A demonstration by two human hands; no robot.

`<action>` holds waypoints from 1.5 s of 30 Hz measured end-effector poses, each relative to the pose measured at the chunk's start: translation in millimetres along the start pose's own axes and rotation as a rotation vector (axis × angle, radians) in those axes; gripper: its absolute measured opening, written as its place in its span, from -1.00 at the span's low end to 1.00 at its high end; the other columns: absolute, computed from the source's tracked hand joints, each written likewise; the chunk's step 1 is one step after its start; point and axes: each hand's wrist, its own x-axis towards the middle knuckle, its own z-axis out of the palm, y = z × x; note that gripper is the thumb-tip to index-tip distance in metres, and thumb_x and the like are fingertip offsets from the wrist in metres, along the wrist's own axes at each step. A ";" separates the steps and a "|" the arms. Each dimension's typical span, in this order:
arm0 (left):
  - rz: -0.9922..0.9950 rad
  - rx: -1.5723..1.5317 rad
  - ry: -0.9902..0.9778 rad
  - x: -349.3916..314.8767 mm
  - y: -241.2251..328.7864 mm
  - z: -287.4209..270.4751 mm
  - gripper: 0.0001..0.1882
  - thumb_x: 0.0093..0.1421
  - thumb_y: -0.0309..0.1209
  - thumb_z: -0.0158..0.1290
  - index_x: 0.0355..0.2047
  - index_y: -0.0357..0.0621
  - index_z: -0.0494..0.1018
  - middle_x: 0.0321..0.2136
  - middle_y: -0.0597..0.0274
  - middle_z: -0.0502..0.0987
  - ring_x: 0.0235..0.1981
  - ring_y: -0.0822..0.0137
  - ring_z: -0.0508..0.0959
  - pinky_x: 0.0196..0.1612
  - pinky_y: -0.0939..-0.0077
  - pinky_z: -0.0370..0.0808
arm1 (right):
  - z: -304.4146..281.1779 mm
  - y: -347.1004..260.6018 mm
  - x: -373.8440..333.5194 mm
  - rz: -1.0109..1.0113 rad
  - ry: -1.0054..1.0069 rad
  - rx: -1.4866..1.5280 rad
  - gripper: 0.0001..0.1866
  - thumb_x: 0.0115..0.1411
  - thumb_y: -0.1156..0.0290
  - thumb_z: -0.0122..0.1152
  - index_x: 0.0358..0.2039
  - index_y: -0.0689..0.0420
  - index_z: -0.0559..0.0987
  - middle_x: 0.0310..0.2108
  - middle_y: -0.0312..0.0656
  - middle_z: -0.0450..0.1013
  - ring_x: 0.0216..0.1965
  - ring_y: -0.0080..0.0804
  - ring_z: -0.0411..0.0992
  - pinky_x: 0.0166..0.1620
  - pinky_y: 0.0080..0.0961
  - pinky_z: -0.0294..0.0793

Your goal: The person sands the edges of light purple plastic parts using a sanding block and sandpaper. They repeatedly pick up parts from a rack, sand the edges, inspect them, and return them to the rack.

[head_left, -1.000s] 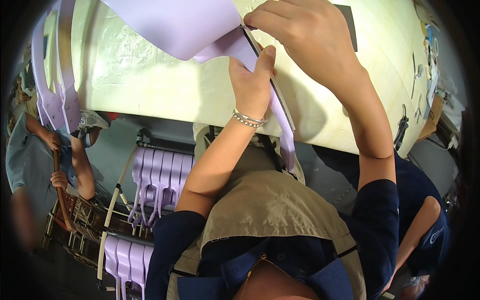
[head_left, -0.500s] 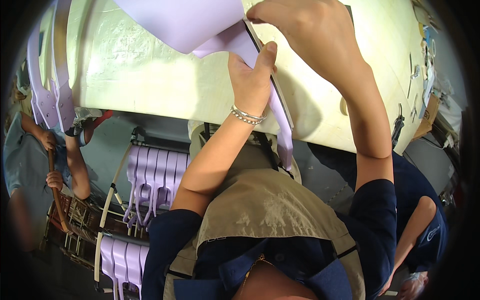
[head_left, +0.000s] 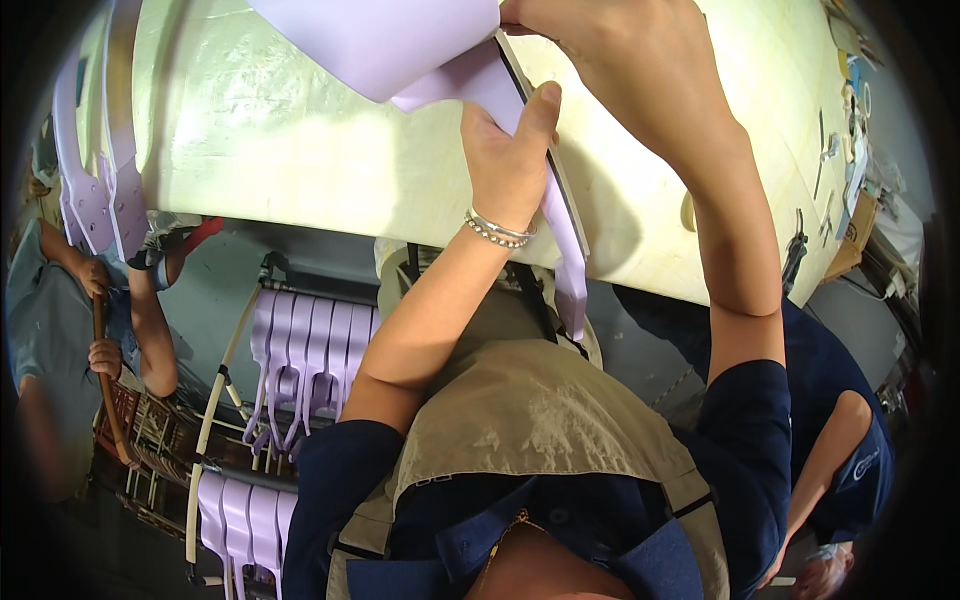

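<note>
Head view: left hand [head_left: 510, 165] closed on a lilac strip [head_left: 560, 230] against a dark straightedge [head_left: 550, 170] on the pale worktop [head_left: 300, 150], right hand [head_left: 610, 60] gripping the lilac sheet [head_left: 380, 40] above; likely trimming, needing steady alignment.

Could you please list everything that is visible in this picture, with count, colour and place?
lilac sheet piece: one, pale lilac, top centre, over the table, held by both hands
dark-edged strip: one, lilac with a dark edge, runs down from the hands past the table edge
work table: one, pale yellow-green, across the top
hanging lilac strips: many, lilac, on a rack at lower left
lilac pieces at table end: a few, lilac, upper left
co-worker on the left: one, grey-blue top, holds a brown stick
co-worker on the right: one, dark blue top, lower right
small tools: several, mixed colours, far right of table
bracelet: silver, left wrist
apron: khaki, over dark blue shirt
left hand: grips the strip
right hand: on the sheet piece
</note>
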 end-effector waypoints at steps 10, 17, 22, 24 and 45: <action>0.003 -0.015 -0.006 -0.3 -1.0 -0.3 -0.81 0.10 -0.42 0.04 -0.35 -0.14 0.26 -0.57 0.36 0.31 -0.61 0.53 0.30 -0.61 0.59 0.28 | 10.7 5.6 -9.3 0.022 0.045 0.082 -0.98 -0.19 0.45 0.11 -0.64 0.07 0.48 -0.71 -0.31 0.35 -0.63 -0.38 0.36 -0.55 -0.52 0.34; 0.012 -0.033 -0.025 0.8 -2.7 -3.7 -0.79 0.09 -0.40 0.07 -0.35 -0.14 0.26 -0.57 0.35 0.32 -0.60 0.53 0.30 -0.61 0.59 0.29 | 1.3 -0.5 -10.3 -0.004 -0.096 0.020 -0.96 -0.20 0.45 0.12 -0.63 0.06 0.49 -0.69 -0.30 0.38 -0.62 -0.37 0.38 -0.54 -0.52 0.35; 0.017 -0.038 -0.019 0.0 -2.1 -1.0 -0.78 0.09 -0.40 0.08 -0.35 -0.14 0.26 -0.57 0.36 0.31 -0.59 0.53 0.31 -0.60 0.59 0.29 | 8.1 8.4 -8.2 -0.026 0.018 0.076 -0.93 -0.18 0.45 0.12 -0.59 0.05 0.53 -0.67 -0.29 0.41 -0.60 -0.38 0.40 -0.54 -0.52 0.36; 0.025 -0.037 -0.023 0.6 -2.5 -1.9 -0.78 0.08 -0.39 0.09 -0.35 -0.13 0.26 -0.57 0.36 0.31 -0.59 0.53 0.31 -0.60 0.59 0.29 | 11.7 7.9 -3.6 0.018 0.023 0.077 -0.92 -0.16 0.46 0.12 -0.57 0.05 0.54 -0.67 -0.29 0.42 -0.59 -0.37 0.41 -0.53 -0.51 0.37; 0.030 -0.042 -0.030 0.5 -4.5 -3.8 -0.74 0.07 -0.38 0.11 -0.32 -0.14 0.26 -0.53 0.34 0.32 -0.58 0.52 0.32 -0.59 0.58 0.31 | 17.7 15.5 -8.9 0.005 0.014 0.168 -0.92 -0.14 0.46 0.12 -0.54 0.04 0.54 -0.65 -0.31 0.42 -0.57 -0.38 0.42 -0.48 -0.52 0.38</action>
